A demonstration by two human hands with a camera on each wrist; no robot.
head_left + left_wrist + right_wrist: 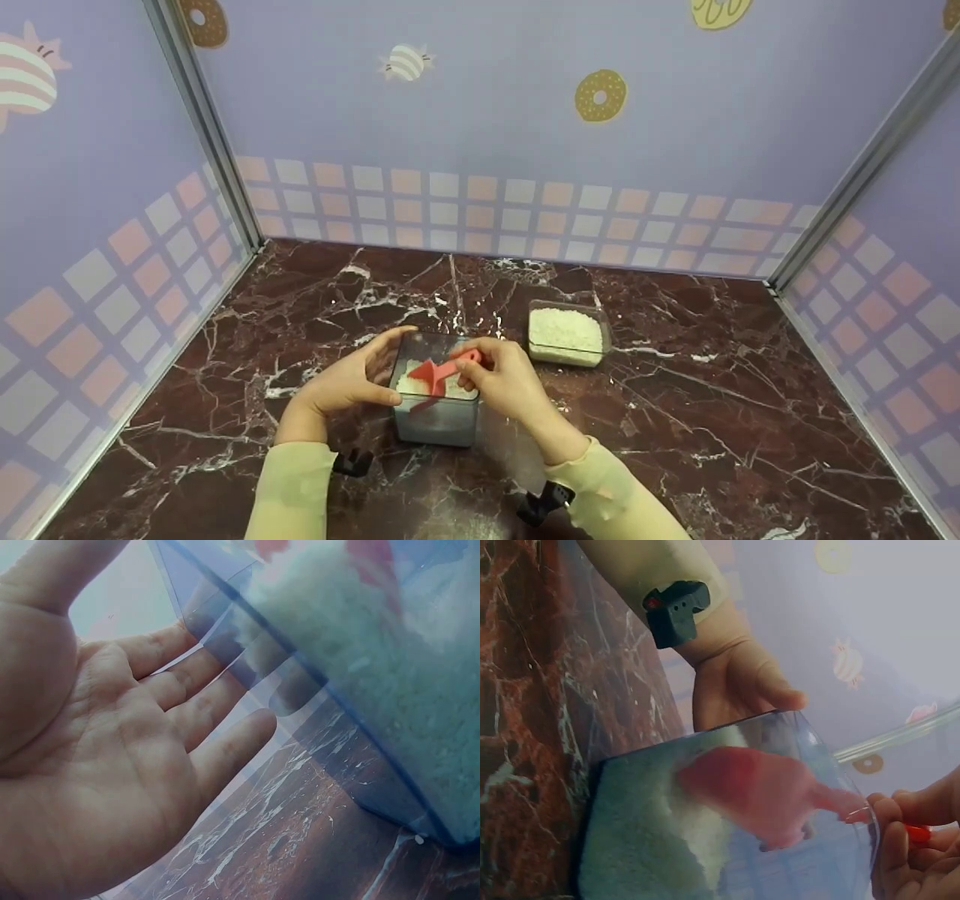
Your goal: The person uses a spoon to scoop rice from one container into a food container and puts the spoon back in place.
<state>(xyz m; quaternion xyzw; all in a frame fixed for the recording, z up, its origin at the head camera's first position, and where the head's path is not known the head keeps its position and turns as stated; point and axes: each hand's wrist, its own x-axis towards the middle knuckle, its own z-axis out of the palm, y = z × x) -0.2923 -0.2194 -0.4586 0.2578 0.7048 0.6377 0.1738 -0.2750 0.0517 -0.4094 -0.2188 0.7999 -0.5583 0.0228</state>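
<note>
A clear square container [436,424] stands on the tabletop with white rice [375,682] inside, and its tall walls are see-through. At its left side is my left hand [341,382], thumb at the near rim and the other fingers stretched out along the wall. My right hand [504,375] pinches the handle of a red scoop [429,377] between thumb and fingers, over the right side of the rim. The scoop's head is inside the container, tilted down close over the rice, as the right wrist view shows through the wall.
Behind and to the right sits a shallower clear box [568,352] filled with white rice. A few white grains lie scattered on the dark red marbled tabletop [690,420]. Printed lilac panels [487,112] enclose the back and both sides.
</note>
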